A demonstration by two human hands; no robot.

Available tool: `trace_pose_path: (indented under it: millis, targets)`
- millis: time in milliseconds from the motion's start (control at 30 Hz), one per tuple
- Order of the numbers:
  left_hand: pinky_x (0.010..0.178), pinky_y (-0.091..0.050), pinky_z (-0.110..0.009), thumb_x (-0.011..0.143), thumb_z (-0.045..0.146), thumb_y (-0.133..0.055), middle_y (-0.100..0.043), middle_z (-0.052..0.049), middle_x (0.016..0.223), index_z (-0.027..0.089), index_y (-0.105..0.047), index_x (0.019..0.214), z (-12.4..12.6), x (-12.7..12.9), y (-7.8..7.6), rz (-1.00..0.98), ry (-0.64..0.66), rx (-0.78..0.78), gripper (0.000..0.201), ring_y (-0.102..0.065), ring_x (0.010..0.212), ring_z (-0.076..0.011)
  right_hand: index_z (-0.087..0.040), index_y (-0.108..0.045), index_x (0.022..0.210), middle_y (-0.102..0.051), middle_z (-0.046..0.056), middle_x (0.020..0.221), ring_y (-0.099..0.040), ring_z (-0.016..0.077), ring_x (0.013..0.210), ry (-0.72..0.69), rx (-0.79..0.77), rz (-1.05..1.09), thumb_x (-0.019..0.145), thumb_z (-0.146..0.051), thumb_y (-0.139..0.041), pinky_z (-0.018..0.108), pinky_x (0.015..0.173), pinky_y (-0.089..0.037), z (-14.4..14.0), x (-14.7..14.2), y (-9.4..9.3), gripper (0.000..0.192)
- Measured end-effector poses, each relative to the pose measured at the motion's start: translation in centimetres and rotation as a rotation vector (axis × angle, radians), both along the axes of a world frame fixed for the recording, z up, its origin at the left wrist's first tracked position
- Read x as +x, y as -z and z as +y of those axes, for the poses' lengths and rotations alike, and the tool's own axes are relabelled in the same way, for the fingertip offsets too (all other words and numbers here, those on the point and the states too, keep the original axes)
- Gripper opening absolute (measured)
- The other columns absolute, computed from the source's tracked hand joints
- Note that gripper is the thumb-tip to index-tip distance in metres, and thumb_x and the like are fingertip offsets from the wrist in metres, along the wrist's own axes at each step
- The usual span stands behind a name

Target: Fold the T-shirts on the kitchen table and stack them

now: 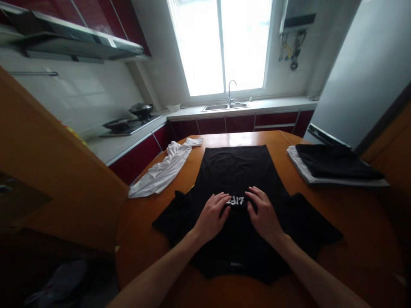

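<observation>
A black T-shirt (239, 171) with white lettering lies spread on the wooden table, its hem toward the window and its collar nearest me. Both sleeves stick out to the sides. My left hand (212, 214) rests on the shirt just left of the lettering, fingers stretched out. On the other side of the print, my right hand (262, 211) lies with its fingers apart, touching the cloth. Neither hand grips anything. Part of the lettering is hidden behind my left fingers.
A crumpled white garment (167, 169) lies along the table's left edge. To the right is a stack of folded black and white clothes (337, 162). The wooden table (237, 139) has a rounded edge. Beyond it are a sink (226, 107) and a stove with pans (141, 110).
</observation>
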State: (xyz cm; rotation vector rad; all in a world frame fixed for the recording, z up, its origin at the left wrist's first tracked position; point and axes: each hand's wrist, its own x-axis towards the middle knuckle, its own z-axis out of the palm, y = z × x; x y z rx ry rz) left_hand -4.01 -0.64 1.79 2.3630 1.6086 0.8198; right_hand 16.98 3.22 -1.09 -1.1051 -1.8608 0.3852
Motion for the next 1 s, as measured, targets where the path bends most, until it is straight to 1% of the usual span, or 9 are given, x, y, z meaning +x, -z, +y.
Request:
trace_pose_path:
  millis: [167,333,500,633,767,867,1000]
  targets:
    - [0.121,-0.033,-0.050,0.101,0.028,-0.048,-0.060,-0.006,0.142,0.023,-0.061,0.131,0.3,-0.3,0.6,0.008,-0.028,0.006,0.034,-0.050,0.137,-0.0233,-0.017,-0.068,0.125,-0.061,0.014,0.137,-0.049,0.0272,0.135,0.044,0.023,-0.056,0.094,-0.019,-0.047,0.050,0.116,-0.040,0.6,-0.3,0.1,0.038]
    - [0.120,-0.032,-0.053,0.100,0.027,-0.047,-0.060,-0.006,0.142,0.025,-0.063,0.130,0.4,-0.4,0.6,0.010,-0.027,-0.005,0.034,-0.050,0.138,-0.0248,-0.018,-0.067,0.127,-0.059,0.013,0.140,-0.046,0.0271,0.138,0.022,-0.019,-0.100,0.093,-0.019,-0.048,0.051,0.117,-0.039,0.0,-0.2,0.4,0.039]
    - [0.121,-0.031,-0.053,0.099,0.025,-0.048,-0.059,-0.005,0.143,0.025,-0.063,0.129,0.3,-0.4,0.5,0.011,-0.044,-0.028,0.033,-0.048,0.139,-0.0246,-0.021,-0.066,0.129,-0.059,0.011,0.141,-0.047,0.0271,0.139,-0.027,-0.040,-0.084,0.093,-0.019,-0.049,0.053,0.116,-0.040,-0.5,0.3,0.7,0.040]
    - [0.121,-0.031,-0.053,0.099,0.024,-0.050,-0.059,-0.005,0.144,0.027,-0.062,0.130,0.0,-0.1,0.7,0.024,-0.018,-0.046,0.034,-0.047,0.140,-0.0236,-0.020,-0.065,0.130,-0.059,0.012,0.141,-0.047,0.0269,0.139,-0.012,-0.030,-0.085,0.093,-0.018,-0.048,0.052,0.116,-0.040,-0.6,0.5,0.6,0.041]
    - [0.121,-0.031,-0.054,0.099,0.024,-0.050,-0.059,-0.005,0.144,0.027,-0.063,0.129,0.0,0.0,0.9,0.041,-0.009,-0.067,0.033,-0.048,0.140,-0.0236,-0.020,-0.066,0.130,-0.058,0.011,0.142,-0.047,0.0270,0.139,-0.033,-0.016,-0.092,0.093,-0.018,-0.049,0.052,0.116,-0.042,-0.8,0.7,0.2,0.041]
    - [0.121,-0.031,-0.054,0.099,0.024,-0.050,-0.059,-0.005,0.143,0.027,-0.064,0.129,0.2,-0.1,1.0,0.040,-0.016,-0.059,0.032,-0.048,0.140,-0.0239,-0.022,-0.067,0.129,-0.058,0.010,0.143,-0.048,0.0275,0.139,-0.035,-0.017,-0.084,0.092,-0.018,-0.050,0.053,0.115,-0.042,-0.7,0.9,0.1,0.040]
    - [0.121,-0.031,-0.054,0.099,0.024,-0.050,-0.059,-0.005,0.143,0.027,-0.064,0.128,0.7,0.1,1.1,0.044,-0.011,-0.063,0.032,-0.048,0.140,-0.0235,-0.021,-0.068,0.127,-0.059,0.011,0.142,-0.049,0.0274,0.137,-0.037,-0.026,-0.092,0.092,-0.017,-0.049,0.053,0.115,-0.043,0.0,1.4,0.1,0.039]
